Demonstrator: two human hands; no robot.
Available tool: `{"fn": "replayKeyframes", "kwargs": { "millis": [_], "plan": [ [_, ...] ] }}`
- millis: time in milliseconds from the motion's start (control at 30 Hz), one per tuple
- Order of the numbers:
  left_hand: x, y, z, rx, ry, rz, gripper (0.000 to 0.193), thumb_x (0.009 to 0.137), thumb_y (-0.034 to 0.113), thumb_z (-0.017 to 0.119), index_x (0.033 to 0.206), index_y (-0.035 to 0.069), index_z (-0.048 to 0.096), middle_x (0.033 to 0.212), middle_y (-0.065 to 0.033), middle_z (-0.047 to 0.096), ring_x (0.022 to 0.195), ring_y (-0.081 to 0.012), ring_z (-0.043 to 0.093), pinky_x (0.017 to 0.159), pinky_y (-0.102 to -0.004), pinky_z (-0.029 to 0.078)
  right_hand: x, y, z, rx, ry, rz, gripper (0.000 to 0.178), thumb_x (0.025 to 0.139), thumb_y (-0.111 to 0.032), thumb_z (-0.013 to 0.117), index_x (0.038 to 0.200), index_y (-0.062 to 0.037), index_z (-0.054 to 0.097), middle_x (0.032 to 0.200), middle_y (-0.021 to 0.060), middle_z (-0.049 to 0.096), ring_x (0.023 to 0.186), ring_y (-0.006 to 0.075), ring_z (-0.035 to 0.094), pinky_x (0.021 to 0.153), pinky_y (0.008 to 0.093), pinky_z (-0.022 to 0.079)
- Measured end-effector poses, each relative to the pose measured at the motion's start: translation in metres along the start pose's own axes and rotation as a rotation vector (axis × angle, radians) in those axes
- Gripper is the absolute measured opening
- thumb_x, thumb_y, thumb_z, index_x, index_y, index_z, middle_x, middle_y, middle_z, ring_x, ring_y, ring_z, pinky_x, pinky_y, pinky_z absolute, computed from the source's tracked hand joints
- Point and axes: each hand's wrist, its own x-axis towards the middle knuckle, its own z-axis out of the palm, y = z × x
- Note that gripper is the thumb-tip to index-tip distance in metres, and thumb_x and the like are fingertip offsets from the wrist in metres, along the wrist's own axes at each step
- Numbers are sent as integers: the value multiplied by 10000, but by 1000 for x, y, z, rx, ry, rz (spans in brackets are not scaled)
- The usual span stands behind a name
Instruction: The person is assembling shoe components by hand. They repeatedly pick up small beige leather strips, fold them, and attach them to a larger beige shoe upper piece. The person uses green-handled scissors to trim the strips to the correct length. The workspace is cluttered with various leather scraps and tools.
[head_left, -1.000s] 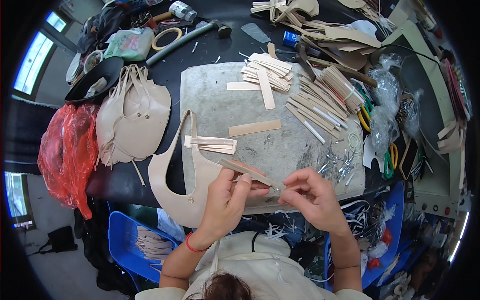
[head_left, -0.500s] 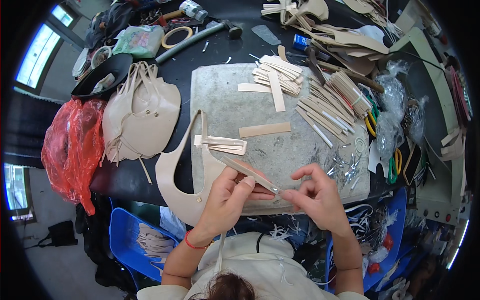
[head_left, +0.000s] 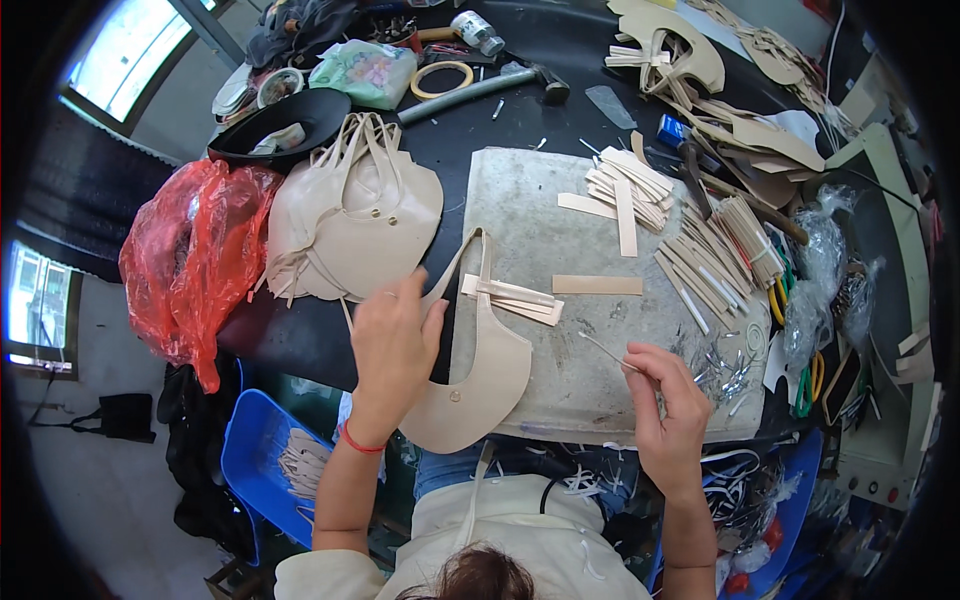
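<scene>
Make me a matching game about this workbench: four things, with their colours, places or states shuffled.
1. Crumpled bag
2. Hammer
3. The person's right hand
4. Tub at lower left

A. blue
B. holding a slim strip
C. red
D. lying beside a ring

Right pairs: 1-C; 2-D; 3-B; 4-A

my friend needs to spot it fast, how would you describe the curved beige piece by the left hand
On the black table lies a big grey board. Over the board's left edge, partly hidden by the person's left hand, is the curved beige piece. It lies singly, with a strap loop at its top, unlike the beige pieces piled to its left.
</scene>
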Motion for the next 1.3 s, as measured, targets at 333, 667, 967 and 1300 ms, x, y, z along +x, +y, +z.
{"fn": "replayKeyframes", "kwargs": {
  "millis": [333, 667, 967, 1300],
  "plan": [
    [34, 33, -75, -149, 253, 856, 263, 738, 25, 661, 999, 57, 651, 1005, -85, 620, 881, -259, 629, 717, -379, 521, 8, 4, -7, 670, -190, 450, 171, 971, -120, 506, 1053, 14, 575, 992, 76, 658, 808, 97, 612, 735, 233, 494],
    [-34, 29, -40, -819, -267, 121, 436, 779, -57, 626, 1204, -1, 546, 1126, -135, 613, 892, -228, 657, 761, -308, 522, 28, -22, 71, 1050, -328, 450, 191, 975, -161, 523, 1071, -3, 570, 1004, 46, 643, 891, 83, 594, 809, 238, 491],
    [-39, 33, -35, -1094, -489, -381, 494, 801, -1, 685, 1253, -68, 497, 1106, -138, 634, 921, -146, 636, 821, -280, 507, 28, -35, 30, 611, -406, 369, 157, 924, -42, 548, 1054, 11, 619, 886, 28, 612, 754, 45, 529, 649, 202, 428],
    [-46, 30, -25, -1262, -441, -411, 442, 798, 30, 691, 1216, -35, 563, 1015, -117, 626, 893, -147, 635, 789, -265, 518, 15, -31, 47, 605, -429, 393, 141, 868, -48, 640, 992, 15, 664, 832, 45, 647, 702, 49, 572, 576, 186, 451]
  ]
}}
